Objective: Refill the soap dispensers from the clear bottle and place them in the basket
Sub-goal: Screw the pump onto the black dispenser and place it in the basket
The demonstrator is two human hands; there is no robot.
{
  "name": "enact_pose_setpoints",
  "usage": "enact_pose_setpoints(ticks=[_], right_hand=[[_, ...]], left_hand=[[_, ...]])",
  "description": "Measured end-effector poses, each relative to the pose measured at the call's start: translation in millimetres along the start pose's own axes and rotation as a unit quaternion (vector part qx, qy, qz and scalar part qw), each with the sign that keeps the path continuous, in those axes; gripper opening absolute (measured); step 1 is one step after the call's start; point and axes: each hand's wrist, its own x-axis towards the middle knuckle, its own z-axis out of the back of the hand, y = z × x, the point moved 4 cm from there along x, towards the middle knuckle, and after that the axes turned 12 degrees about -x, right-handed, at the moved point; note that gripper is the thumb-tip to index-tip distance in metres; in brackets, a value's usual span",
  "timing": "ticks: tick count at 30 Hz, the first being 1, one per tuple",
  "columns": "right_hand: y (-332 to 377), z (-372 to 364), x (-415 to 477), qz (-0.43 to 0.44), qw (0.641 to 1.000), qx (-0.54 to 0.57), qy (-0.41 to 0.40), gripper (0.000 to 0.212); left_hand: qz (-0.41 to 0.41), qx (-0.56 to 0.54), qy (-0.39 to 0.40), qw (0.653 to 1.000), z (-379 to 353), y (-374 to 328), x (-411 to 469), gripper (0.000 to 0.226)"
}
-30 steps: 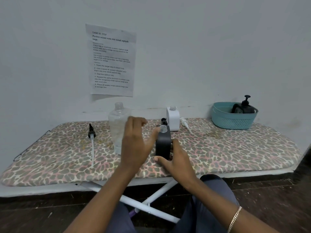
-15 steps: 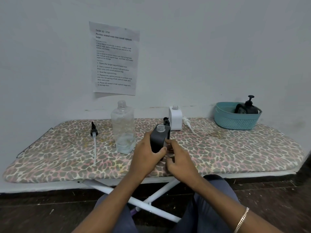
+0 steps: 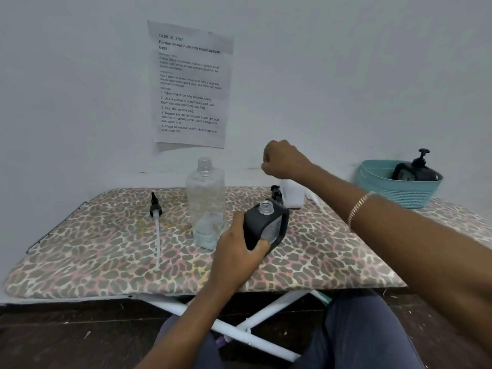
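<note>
- Dark-blue trousers fill the nearest part of the view, below and in front of the clear bottle.
- The bottle stands upright with its cap off on a leopard-print ironing board, with a little liquid in the bottom.
- Just right of the bottle and slightly nearer, the left hand grips the black dispenser around its lower body. The dispenser tilts to the right, its neck is uncapped, and it sits almost against the bottle's side.
- Left of the bottle, a pump with a tube lies flat on the board, well apart from both hands.
- Behind and to the right of the bottle, a black pump and a white dispenser sit near the wall, both partly hidden by the right forearm.
- The right hand hangs in the air above them, clenched into a fist, higher than the bottle's neck and clear of the black dispenser. A bracelet circles that wrist.
- Far right of the bottle, a teal basket holds a pump-topped dispenser.
- Above the bottle, a printed sheet is fixed to the wall.
</note>
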Motion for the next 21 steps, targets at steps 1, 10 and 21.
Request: enact_pose_setpoints(ticks=[1,10,21], right_hand=[[6.7,-3.5,14.2,0.003,0.999,-0.035,0.022,0.017],[22.9,-85.6,70.0,0.023,0.962,-0.229,0.148,0.035],[8.3,-113.1,66.6,0.033,0.966,-0.219,0.132,0.027]], left_hand=[[-0.002,0.0,-0.002,1.0,-0.6,1.9,-0.6,0.036],[-0.019,-0.001,-0.014,1.0,-4.4,8.0,-1.1,0.034],[-0.017,0.003,-0.017,1.0,-6.0,10.5,-1.7,0.034]])
